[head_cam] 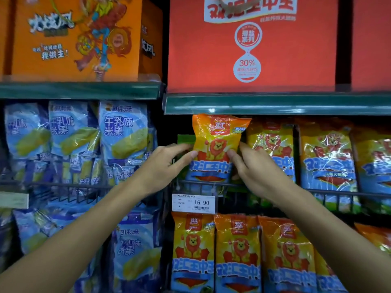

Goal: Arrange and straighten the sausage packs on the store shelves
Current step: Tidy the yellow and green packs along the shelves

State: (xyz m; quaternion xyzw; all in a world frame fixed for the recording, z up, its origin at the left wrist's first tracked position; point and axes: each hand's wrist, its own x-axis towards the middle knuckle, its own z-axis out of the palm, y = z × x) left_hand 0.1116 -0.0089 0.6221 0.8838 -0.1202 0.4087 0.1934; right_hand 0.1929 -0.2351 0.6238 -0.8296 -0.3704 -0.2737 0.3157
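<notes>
Store shelf (275,104) behind, left hand (163,166) and right hand (251,168) fingers pinched on one upright sausage pack (215,142).

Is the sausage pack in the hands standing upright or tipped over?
Roughly upright: the sausage pack stands top seal up behind the wire rail, pinched between left hand and right hand.

blue snack bags (123,132), orange box (76,37), price tag (193,203)

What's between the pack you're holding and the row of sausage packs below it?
In the head view, a black wire rail and a white price tag reading 16.90 sit between the held pack and the lower row.
</notes>
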